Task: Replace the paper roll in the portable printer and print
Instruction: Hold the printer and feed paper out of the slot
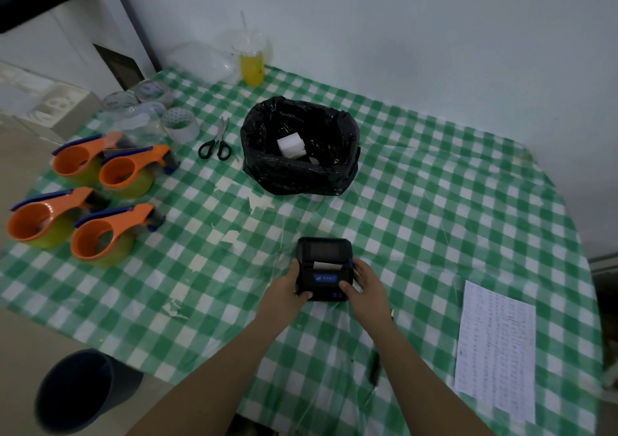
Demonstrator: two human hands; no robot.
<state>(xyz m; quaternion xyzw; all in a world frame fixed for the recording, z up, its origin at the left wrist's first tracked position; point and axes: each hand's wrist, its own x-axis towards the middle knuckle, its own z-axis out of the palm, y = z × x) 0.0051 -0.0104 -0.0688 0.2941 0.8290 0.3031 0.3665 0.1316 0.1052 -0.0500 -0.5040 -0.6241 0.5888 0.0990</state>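
A small black portable printer (323, 261) with a blue label sits on the green checked tablecloth (434, 218) near the front middle. Its lid is down and a short white paper edge shows at the slot. My left hand (290, 285) grips its left side. My right hand (364, 282) holds its right side, thumb resting on the front corner by the blue buttons. A white paper roll (291, 145) lies inside a black bag-lined bin (301, 174) farther back.
Several orange tape dispensers (83, 201) stand at the left, clear tape rolls (157, 108) and black-handled scissors (216, 141) behind them. A yellow drink cup (252, 67) is by the wall. A printed sheet (495, 352) lies at right, a dark pen (374, 370) near my right forearm, a dark bucket (80, 392) on the floor.
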